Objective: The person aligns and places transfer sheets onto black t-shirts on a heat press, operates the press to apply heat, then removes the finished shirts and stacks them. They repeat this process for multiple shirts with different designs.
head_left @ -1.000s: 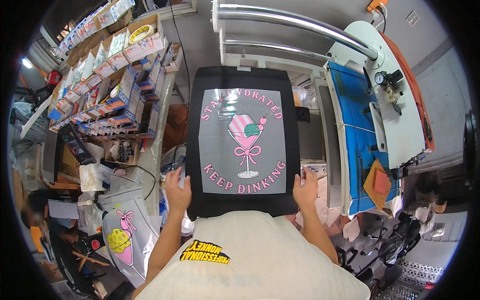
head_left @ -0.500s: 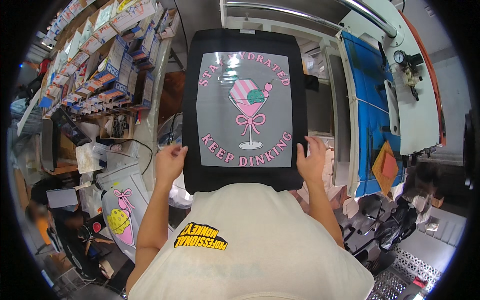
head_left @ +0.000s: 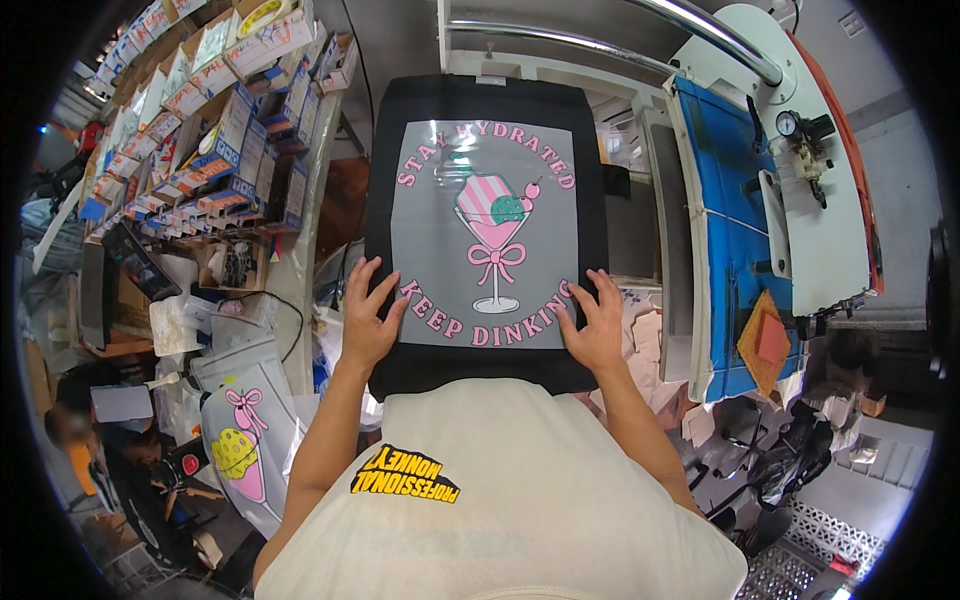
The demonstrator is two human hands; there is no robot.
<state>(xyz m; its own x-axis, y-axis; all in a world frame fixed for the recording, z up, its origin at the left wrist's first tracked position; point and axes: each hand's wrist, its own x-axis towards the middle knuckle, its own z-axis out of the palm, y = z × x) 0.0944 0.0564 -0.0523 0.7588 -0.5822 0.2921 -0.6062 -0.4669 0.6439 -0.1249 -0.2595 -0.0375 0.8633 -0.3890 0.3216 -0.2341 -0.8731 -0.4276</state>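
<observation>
A black piece of fabric (head_left: pixel 470 366), which looks like a garment, lies stretched over a flat, board-shaped support in front of me. On it rests a clear, shiny transfer film (head_left: pixel 432 235) bearing a pink cocktail glass, a bow, cherries and curved pink lettering. My left hand (head_left: pixel 370 320) is open, fingers spread over the fabric's left edge and the film's lower left corner. At the opposite corner lies my right hand (head_left: pixel 597 325), also open, with thumb and fingers touching the film's lower right edge.
Shelves of boxes (head_left: pixel 200 130) rise at the left. Another printed sheet (head_left: pixel 245 450) lies below them. To the right stands a press with a blue padded panel (head_left: pixel 730 230), a pressure gauge (head_left: pixel 788 124) and a metal bar (head_left: pixel 720 35). Cut paper pieces (head_left: pixel 645 335) lie beside my right hand.
Both hands have moved inward from the fabric's side edges onto the film's lower corners, fingers now spread. The fabric and film appear slightly lower in view.
</observation>
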